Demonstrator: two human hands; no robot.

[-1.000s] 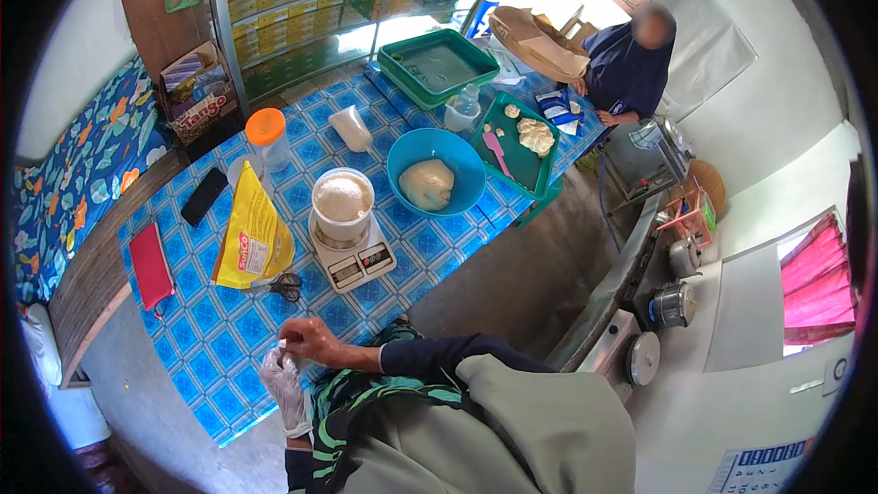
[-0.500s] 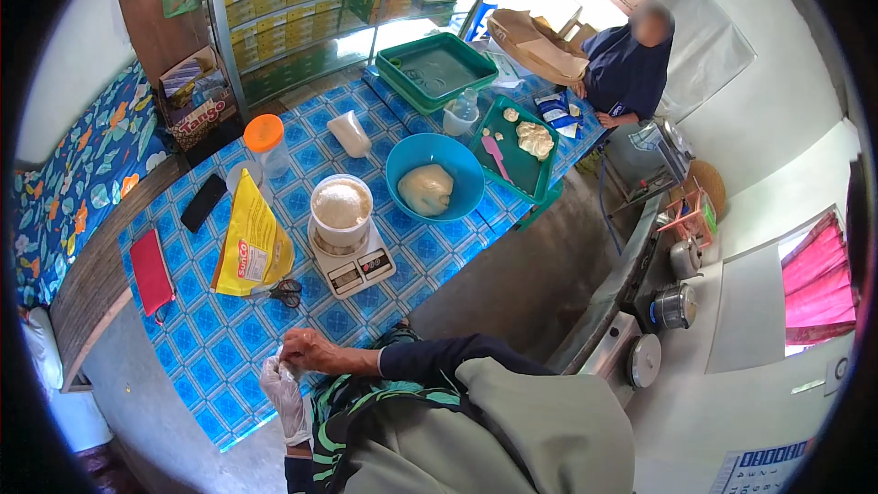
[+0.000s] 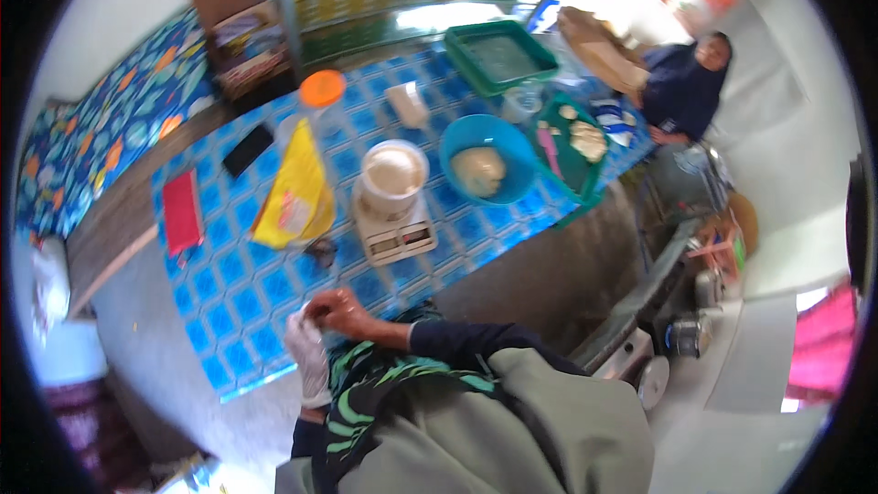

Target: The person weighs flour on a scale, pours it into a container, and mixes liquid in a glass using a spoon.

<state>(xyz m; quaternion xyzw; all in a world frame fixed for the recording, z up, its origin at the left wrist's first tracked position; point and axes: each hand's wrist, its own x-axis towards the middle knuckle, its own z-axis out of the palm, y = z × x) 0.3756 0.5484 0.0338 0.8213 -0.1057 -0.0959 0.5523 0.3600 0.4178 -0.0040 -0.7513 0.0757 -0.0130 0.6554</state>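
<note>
Both hands meet at the near edge of the blue checked tablecloth [image 3: 238, 293]. The left hand [image 3: 306, 357] wears a thin whitish plastic glove [image 3: 309, 373]; the bare right hand [image 3: 337, 311] pinches its cuff near the fingertips. Beyond stand a yellow plastic bag [image 3: 294, 192] and a white kitchen scale [image 3: 395, 233].

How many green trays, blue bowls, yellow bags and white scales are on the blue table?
green trays: 2
blue bowl: 1
yellow bag: 1
white scale: 1
Total: 5
</note>
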